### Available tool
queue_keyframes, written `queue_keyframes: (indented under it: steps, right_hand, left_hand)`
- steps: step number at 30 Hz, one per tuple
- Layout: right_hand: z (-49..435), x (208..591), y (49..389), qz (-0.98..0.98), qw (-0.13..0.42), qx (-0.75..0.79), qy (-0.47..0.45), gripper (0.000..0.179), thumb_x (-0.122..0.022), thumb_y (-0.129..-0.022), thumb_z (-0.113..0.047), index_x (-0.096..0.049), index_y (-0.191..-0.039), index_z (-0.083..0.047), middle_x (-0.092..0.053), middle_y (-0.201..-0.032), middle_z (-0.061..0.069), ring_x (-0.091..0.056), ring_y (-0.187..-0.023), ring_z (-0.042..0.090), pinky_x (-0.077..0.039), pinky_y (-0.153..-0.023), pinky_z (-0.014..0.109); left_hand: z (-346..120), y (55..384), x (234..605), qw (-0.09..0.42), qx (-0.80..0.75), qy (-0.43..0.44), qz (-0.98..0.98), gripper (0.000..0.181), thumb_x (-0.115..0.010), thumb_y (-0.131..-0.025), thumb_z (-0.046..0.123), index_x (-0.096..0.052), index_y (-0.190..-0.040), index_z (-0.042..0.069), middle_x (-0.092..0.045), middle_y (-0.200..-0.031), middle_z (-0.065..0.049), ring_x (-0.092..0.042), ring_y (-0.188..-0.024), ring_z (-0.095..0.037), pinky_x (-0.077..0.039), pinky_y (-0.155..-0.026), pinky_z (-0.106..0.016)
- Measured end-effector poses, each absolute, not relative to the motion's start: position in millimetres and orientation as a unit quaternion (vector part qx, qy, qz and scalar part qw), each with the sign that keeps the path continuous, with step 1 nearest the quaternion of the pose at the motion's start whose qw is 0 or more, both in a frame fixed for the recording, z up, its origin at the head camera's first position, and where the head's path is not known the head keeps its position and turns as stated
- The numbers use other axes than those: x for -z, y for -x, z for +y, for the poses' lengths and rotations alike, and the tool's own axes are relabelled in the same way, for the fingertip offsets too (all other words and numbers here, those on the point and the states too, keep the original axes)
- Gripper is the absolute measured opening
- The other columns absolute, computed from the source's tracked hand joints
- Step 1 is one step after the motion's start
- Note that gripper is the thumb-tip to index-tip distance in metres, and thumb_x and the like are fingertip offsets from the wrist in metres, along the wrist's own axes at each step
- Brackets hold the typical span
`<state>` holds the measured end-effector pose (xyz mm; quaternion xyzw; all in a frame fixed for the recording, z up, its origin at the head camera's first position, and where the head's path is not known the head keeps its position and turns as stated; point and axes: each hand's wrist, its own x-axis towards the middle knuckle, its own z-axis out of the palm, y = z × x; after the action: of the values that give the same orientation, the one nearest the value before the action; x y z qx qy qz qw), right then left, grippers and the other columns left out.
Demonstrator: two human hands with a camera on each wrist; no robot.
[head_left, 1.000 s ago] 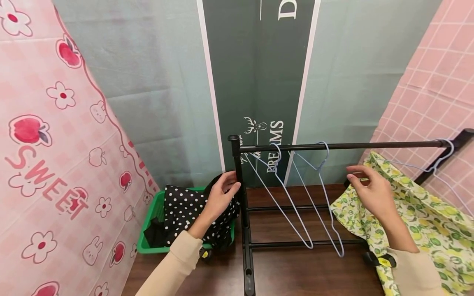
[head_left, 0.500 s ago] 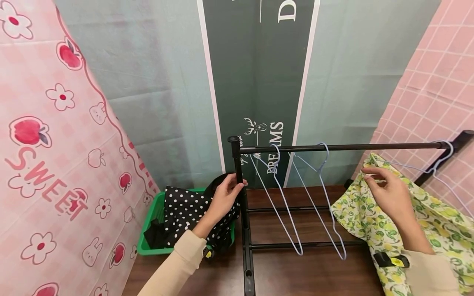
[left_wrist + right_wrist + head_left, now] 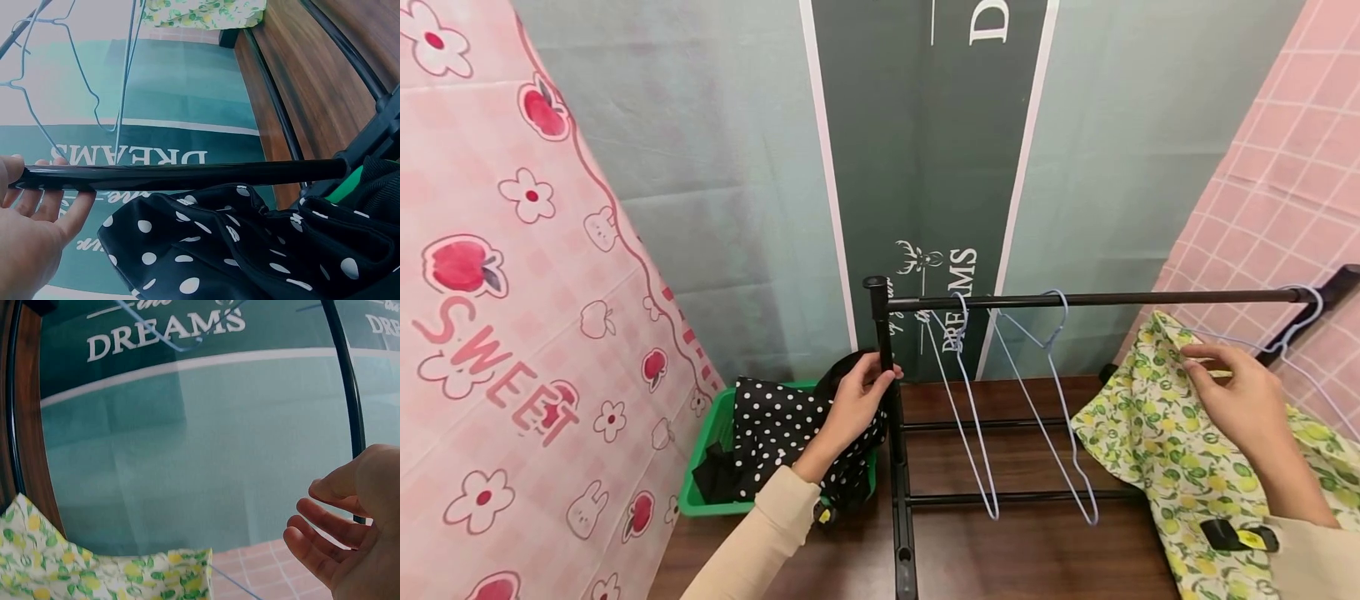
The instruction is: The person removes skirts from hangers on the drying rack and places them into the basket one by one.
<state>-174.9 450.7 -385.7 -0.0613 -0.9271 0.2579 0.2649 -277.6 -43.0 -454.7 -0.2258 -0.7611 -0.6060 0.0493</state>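
Rack post (image 3: 897, 454) sits in left grip (image 3: 856, 395); right grip (image 3: 1242, 398) relaxed; basket (image 3: 715, 508) holds dotted cloth (image 3: 772, 429).

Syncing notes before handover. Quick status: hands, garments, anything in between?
Left hand gripping black rack post. Right hand holding nothing, near lemon-print fabric. Polka-dot fabric in green basket. Two bare blue hangers on rail between hands.

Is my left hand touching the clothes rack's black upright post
Touching: the left wrist view shows your left hand holding the upright post, thumb across it, fingers behind.
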Motion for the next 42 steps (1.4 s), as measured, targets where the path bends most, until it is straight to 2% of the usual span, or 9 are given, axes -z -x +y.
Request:
queue_keyframes:
  steps: [7, 11, 14, 16, 24, 28, 32, 37, 42]
  right_hand:
    - [462.0, 386.5, 175.1, -0.928, 0.282, -0.23, 0.083, 0.03, -0.058, -0.105, -0.008, -0.067, -0.129, 0.008, -0.06, -0.127, 0.035, -0.028, -0.084, -0.029, -0.031, -0.064, 0.01]
    - [467.7, 387.7, 173.2, -0.932, 0.273, -0.218, 0.099, 0.031, -0.053, -0.106, -0.006, -0.064, -0.129, 0.011, -0.054, -0.128, 0.037, -0.057, -0.093, 0.013, -0.036, -0.069, 0.019]
    - [472.0, 389.8, 170.6, -0.933, 0.267, -0.211, 0.116, 0.032, -0.049, -0.108, -0.005, -0.06, -0.131, 0.014, -0.048, -0.131, 0.04, -0.05, -0.108, 0.054, -0.05, -0.078, 0.045]
    - [474.8, 391.5, 169.7, -0.932, 0.273, -0.208, 0.121, 0.033, -0.046, -0.108, -0.004, -0.058, -0.13, 0.016, -0.045, -0.133, 0.042, -0.047, -0.114, 0.058, -0.047, -0.085, 0.064]
    - [488.5, 390.4, 173.9, -0.889, 0.379, -0.225, 0.123, 0.03, -0.046, -0.096, 0.009, -0.064, -0.116, 0.021, -0.052, -0.138, 0.04, -0.049, -0.117, 0.046, -0.037, -0.094, 0.028]
    - [494.3, 389.8, 177.2, -0.857, 0.403, -0.284, 0.149, 0.033, -0.043, -0.097, 0.012, -0.057, -0.124, 0.024, -0.045, -0.153, 0.035, -0.033, -0.152, 0.047, -0.018, -0.13, 0.044]
    - [498.2, 391.3, 176.9, -0.85, 0.381, -0.312, 0.187, 0.047, -0.035, -0.099, 0.008, -0.045, -0.144, 0.018, -0.034, -0.165, 0.032, -0.025, -0.159, 0.044, -0.015, -0.132, 0.047]
    - [502.7, 396.7, 176.3, -0.849, 0.367, -0.309, 0.221, 0.059, -0.032, -0.098, 0.001, -0.036, -0.156, 0.006, -0.026, -0.169, 0.028, -0.034, -0.137, 0.041, -0.027, -0.103, 0.023]
    - [508.2, 401.4, 180.5, -0.844, 0.366, -0.311, 0.239, 0.061, -0.032, -0.099, -0.001, -0.03, -0.161, 0.004, -0.018, -0.172, 0.028, -0.024, -0.152, 0.044, -0.022, -0.127, 0.039]
  left_hand:
    - [-42.6, 280.2, 457.5, 0.056, 0.601, 0.227, -0.764, 0.023, -0.06, -0.111, 0.023, -0.066, -0.131, 0.015, -0.076, -0.121, -0.006, -0.072, -0.119, -0.021, -0.06, -0.101, -0.039]
    - [-41.3, 279.6, 457.2, 0.053, 0.6, 0.232, -0.764, 0.023, -0.06, -0.111, 0.023, -0.066, -0.132, 0.016, -0.076, -0.121, -0.005, -0.072, -0.119, -0.02, -0.06, -0.1, -0.039]
    - [-40.0, 279.3, 457.0, 0.048, 0.598, 0.233, -0.765, 0.023, -0.06, -0.111, 0.024, -0.066, -0.132, 0.015, -0.076, -0.122, -0.005, -0.071, -0.12, -0.019, -0.059, -0.101, -0.04]
    - [-39.3, 279.5, 457.1, 0.047, 0.597, 0.232, -0.766, 0.024, -0.06, -0.111, 0.024, -0.066, -0.132, 0.015, -0.076, -0.123, -0.006, -0.072, -0.12, -0.02, -0.059, -0.102, -0.041]
    - [-38.8, 280.6, 459.3, 0.048, 0.595, 0.232, -0.768, 0.025, -0.06, -0.111, 0.025, -0.065, -0.133, 0.015, -0.076, -0.124, -0.006, -0.072, -0.12, -0.02, -0.059, -0.103, -0.042]
    - [-39.6, 280.0, 459.0, 0.048, 0.594, 0.231, -0.769, 0.026, -0.06, -0.111, 0.027, -0.065, -0.133, 0.015, -0.076, -0.123, -0.005, -0.072, -0.12, -0.02, -0.059, -0.103, -0.041]
    - [-40.6, 280.7, 458.9, 0.051, 0.591, 0.229, -0.772, 0.026, -0.06, -0.111, 0.028, -0.065, -0.133, 0.014, -0.076, -0.124, -0.006, -0.072, -0.12, -0.02, -0.059, -0.104, -0.042]
    - [-42.4, 281.6, 458.1, 0.055, 0.591, 0.23, -0.771, 0.027, -0.059, -0.111, 0.026, -0.065, -0.133, 0.012, -0.076, -0.125, -0.008, -0.072, -0.121, -0.022, -0.058, -0.104, -0.042]
    - [-43.2, 281.9, 456.7, 0.052, 0.592, 0.225, -0.773, 0.027, -0.059, -0.111, 0.027, -0.065, -0.133, 0.013, -0.076, -0.124, -0.007, -0.072, -0.121, -0.02, -0.058, -0.105, -0.04]
